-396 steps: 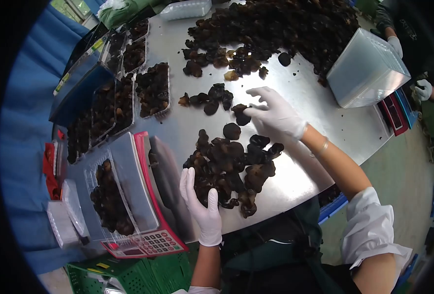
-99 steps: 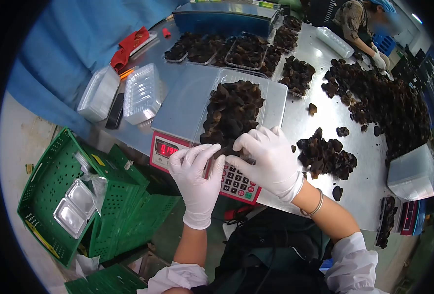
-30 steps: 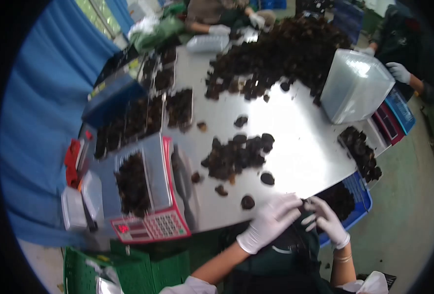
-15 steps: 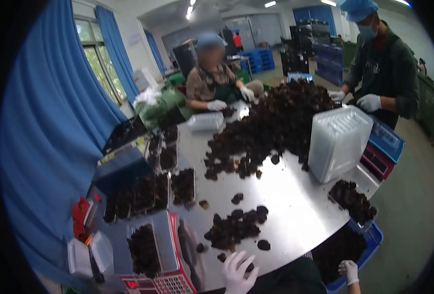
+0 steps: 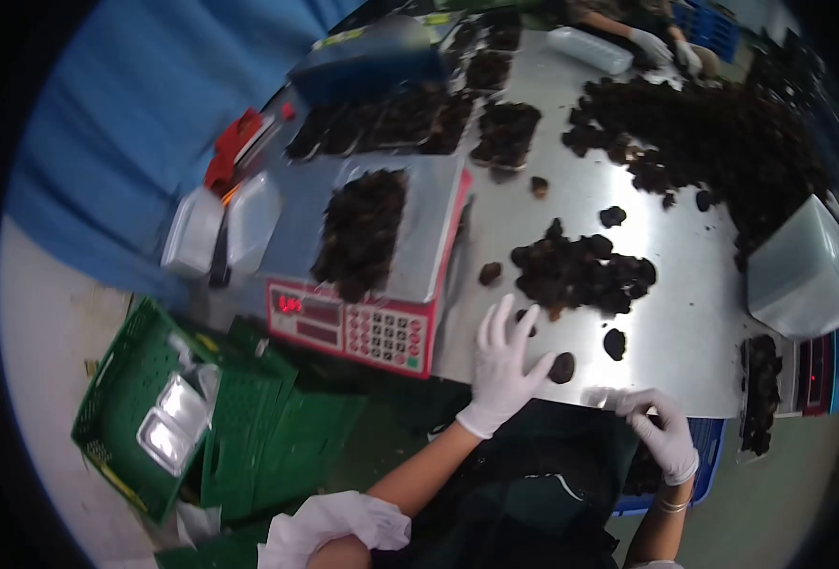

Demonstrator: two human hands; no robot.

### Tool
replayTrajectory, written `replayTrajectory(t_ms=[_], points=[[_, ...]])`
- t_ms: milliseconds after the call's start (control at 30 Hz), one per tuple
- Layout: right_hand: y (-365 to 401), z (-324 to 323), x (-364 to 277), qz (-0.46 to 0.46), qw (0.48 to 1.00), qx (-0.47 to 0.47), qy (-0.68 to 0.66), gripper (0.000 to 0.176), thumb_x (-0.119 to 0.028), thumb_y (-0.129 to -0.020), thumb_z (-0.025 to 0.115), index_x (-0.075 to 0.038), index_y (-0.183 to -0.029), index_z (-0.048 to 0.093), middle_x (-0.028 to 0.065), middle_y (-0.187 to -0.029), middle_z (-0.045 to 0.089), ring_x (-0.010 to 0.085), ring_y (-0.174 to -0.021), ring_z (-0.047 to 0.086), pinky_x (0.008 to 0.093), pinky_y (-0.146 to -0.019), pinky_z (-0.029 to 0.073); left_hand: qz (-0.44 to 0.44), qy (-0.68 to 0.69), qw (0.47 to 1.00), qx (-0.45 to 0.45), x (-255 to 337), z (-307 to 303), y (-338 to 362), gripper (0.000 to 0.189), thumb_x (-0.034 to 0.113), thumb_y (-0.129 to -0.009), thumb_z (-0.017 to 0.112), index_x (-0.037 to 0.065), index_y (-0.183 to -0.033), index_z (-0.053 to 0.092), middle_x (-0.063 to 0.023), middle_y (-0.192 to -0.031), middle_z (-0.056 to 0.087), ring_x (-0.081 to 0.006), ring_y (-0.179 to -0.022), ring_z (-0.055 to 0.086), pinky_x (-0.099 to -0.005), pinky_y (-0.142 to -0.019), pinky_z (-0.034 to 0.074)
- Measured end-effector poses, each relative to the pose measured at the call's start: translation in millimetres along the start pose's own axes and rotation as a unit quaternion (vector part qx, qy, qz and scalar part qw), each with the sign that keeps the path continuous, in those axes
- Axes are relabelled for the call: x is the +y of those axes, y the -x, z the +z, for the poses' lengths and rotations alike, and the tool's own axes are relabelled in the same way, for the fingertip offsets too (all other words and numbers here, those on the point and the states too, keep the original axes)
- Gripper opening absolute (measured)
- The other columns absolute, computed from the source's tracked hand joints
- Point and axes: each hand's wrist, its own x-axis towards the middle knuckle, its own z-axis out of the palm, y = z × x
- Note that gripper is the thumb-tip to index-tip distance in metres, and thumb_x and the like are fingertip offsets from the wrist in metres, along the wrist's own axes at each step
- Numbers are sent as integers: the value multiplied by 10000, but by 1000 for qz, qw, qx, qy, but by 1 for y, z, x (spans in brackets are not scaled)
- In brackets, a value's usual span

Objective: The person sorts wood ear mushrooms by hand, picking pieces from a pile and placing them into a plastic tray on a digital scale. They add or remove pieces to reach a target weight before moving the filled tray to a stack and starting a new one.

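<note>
**Two gloved hands at the steel table's near edge**

The left hand (image 5: 505, 365) lies flat with its fingers spread, holding nothing, just beside one dark fungus piece (image 5: 562, 367). The right hand (image 5: 664, 434) touches the table (image 5: 694, 313) at its rim; blur hides whether it grips anything. Two more loose pieces (image 5: 614, 343) lie near, with one small pile (image 5: 581, 270) behind. One filled tray (image 5: 363, 232) sits on one red scale (image 5: 358, 330). The stack of clear trays (image 5: 803, 275) is partly cut off

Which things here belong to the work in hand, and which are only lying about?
In use: left hand, right hand, loose mushroom, small mushroom pile, scale.
Lying about: green crates, red cloth, clear tray stack.
</note>
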Motion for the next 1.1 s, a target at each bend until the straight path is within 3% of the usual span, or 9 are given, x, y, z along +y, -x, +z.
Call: replayTrajectory(t_ms=[200,233,367,600,733,800,867,933,1100], points=[[-63,19,-23,-71,989,-1,130,183,-76,-885,633,8,-1040,685,95,-924,701,166,-806,622,299,-797,503,-29,48,998,29,-6,4,3,578,268,-807,754,112,-1317,530,-185,-1273,470,-376,-1132,503,-467,-946,428],[-71,22,-28,-76,985,2,153,185,-79,-894,627,6,-1047,685,103,-913,695,171,-797,623,301,-790,506,-22,73,994,80,-7,6,3,374,219,-814,740,101,-1128,577,-125,-1045,534,-311,-919,571,-423,-790,468],[-97,29,-39,-57,983,-3,176,177,-90,-925,605,3,-1055,681,128,-898,678,169,-789,626,300,-766,509,4,84,996,30,-10,7,4,147,167,-834,710,111,-838,574,-45,-754,554,-259,-661,583,-408,-615,448],[-158,54,-53,-147,962,18,228,173,-114,-889,634,-37,-1036,680,118,-885,667,267,-787,646,358,-739,530,83,40,996,6,-6,6,0,184,183,-808,736,124,-729,581,-6,-643,537,-244,-618,556,-402,-579,421],[-206,90,-51,-331,850,-29,409,424,-123,-845,655,-135,-1267,616,97,-1172,629,290,-1115,570,411,-980,441,84,36,996,18,-7,9,1,180,170,-789,737,121,-715,581,-13,-641,540,-253,-615,545,-416,-583,424],[-228,114,-34,-417,777,-23,471,485,-142,-841,663,-164,-1318,581,87,-1253,590,303,-1135,550,411,-993,430,81,35,996,17,-8,8,2,174,166,-784,735,118,-718,580,-19,-642,540,-258,-618,546,-420,-584,426],[-243,123,-31,-425,747,-54,509,408,-151,-830,675,-156,-1237,638,76,-1159,640,283,-1068,588,405,-984,435,79,54,995,7,-9,7,1,170,170,-786,730,114,-728,580,-38,-654,546,-270,-624,552,-425,-584,430],[-251,121,-43,-270,786,-160,533,293,-150,-833,671,-136,-1126,688,71,-1037,676,264,-1001,625,396,-941,463,87,54,995,7,-8,3,0,164,192,-804,717,114,-756,581,-56,-695,558,-274,-642,558,-423,-590,438],[-236,113,-102,-299,907,-62,290,241,-86,-838,673,-114,-1076,700,70,-939,684,273,-874,629,392,-785,498,99,30,994,19,-12,6,1,157,227,-830,704,129,-791,589,-41,-721,536,-246,-666,547,-406,-596,439]])
